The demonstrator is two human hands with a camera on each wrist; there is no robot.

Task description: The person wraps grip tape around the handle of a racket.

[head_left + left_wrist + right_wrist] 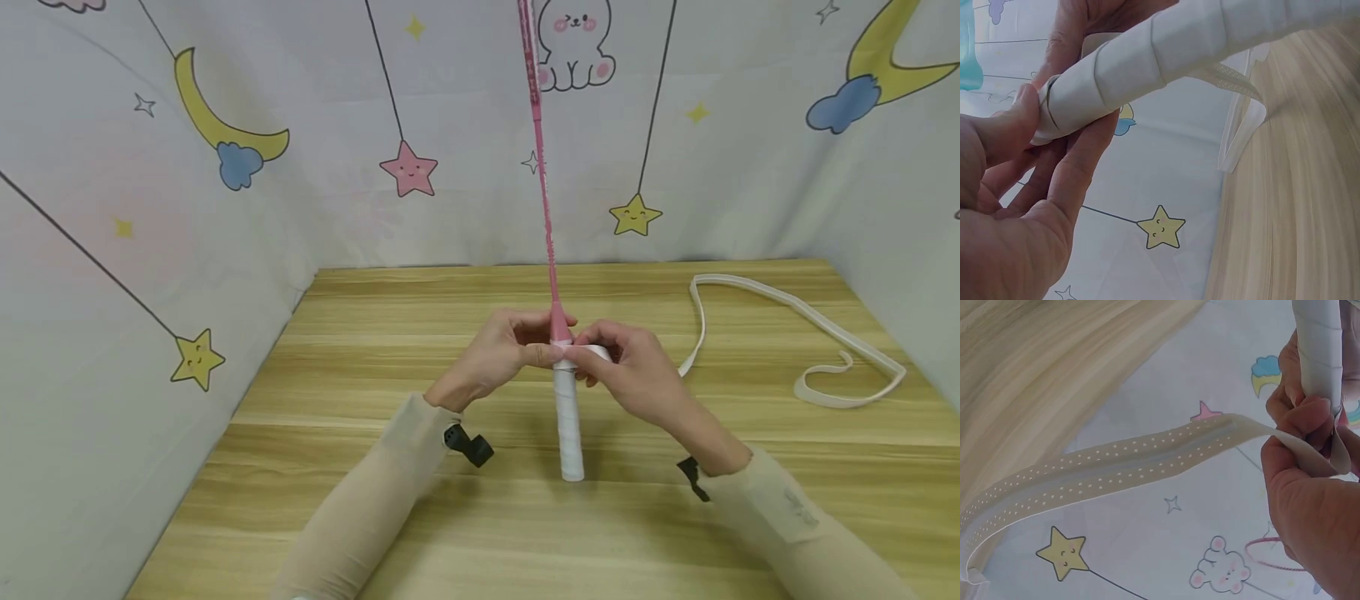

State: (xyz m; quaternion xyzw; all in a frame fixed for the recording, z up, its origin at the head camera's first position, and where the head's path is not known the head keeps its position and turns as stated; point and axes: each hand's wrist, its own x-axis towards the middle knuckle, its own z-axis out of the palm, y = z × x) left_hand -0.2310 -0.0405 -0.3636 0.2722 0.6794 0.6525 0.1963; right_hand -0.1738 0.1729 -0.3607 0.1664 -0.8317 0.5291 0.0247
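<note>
Gripping the racket [558, 323] at its handle [568, 425] top, here's the left hand [498, 354]! Just beside it, the right hand [639, 375] pinches white tape [1147, 456] trailing outward.

This place is a small indoor work corner: a wood-grain table [525, 542] with pale cloth [465, 221] at its left, right and far sides, printed with childlike moons [198, 107] and stars [412, 172]. It may be a home; the cloth hides the room.
</note>
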